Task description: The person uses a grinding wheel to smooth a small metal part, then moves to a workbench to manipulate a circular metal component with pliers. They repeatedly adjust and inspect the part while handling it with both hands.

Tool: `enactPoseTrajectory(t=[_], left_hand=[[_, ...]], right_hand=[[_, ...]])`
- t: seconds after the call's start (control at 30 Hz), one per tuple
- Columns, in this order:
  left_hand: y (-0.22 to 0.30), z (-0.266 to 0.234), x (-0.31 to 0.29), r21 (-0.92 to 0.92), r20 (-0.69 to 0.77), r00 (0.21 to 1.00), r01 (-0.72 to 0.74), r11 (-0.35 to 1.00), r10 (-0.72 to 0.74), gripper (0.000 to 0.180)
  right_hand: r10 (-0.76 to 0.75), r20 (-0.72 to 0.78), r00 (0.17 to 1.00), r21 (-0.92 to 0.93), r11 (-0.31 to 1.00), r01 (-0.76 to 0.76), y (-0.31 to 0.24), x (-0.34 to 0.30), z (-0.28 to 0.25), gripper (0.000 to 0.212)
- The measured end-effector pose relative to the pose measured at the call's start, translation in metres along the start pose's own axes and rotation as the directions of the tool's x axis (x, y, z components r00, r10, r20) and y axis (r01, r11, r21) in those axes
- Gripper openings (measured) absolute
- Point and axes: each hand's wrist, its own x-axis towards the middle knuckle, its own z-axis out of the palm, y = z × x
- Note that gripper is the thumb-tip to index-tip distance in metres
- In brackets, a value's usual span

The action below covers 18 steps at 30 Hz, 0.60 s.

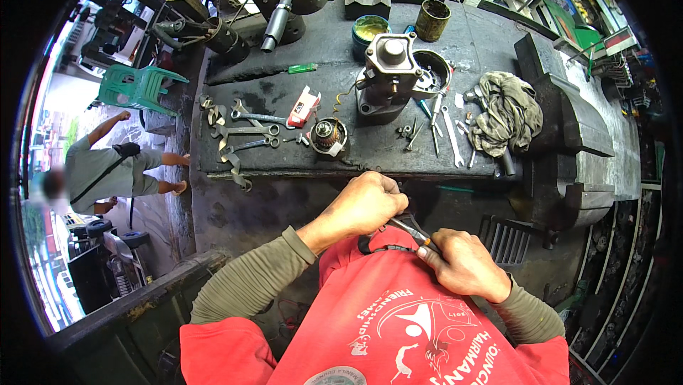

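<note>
Close to my body, just off the bench's near edge, both hands work together. My right hand (466, 262) is closed around a slim metal hand tool with an orange and dark handle (424, 240); it looks like pliers, but the fingers cover much of it. My left hand (371, 203) is closed at the tool's far end, and whatever it grips is hidden. Beyond them on the dark bench (284, 100) stands a grey metal motor housing (391, 75). A round part with copper windings (327, 134) sits to its left.
Several wrenches (249, 130) and a red-and-white box (304, 107) lie on the left. A long wrench (452, 136), small bolts and a crumpled rag (505, 113) are on the right, beside a large vise (569, 136). Tins (432, 20) stand behind. A person (117, 171) walks at left.
</note>
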Motion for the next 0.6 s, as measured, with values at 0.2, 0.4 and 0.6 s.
enactPoseTrajectory(t=[0.2,0.4,0.6], left_hand=[[-0.007,-0.001,0.000,-0.131,0.070,0.996,0.058,0.990,-0.049,0.023],[-0.023,-0.014,0.009,-0.283,0.286,0.938,-0.115,0.952,0.198,0.023],[-0.026,-0.011,0.010,-0.327,0.356,0.918,-0.054,0.944,0.176,0.025]], right_hand=[[0.077,0.109,0.991,0.274,0.956,-0.104,0.015,0.003,0.006,0.041],[-0.020,0.391,0.920,0.717,0.634,-0.290,0.043,0.007,0.009,0.034],[-0.103,0.377,0.920,0.762,0.599,-0.245,0.052,0.001,0.013,0.032]])
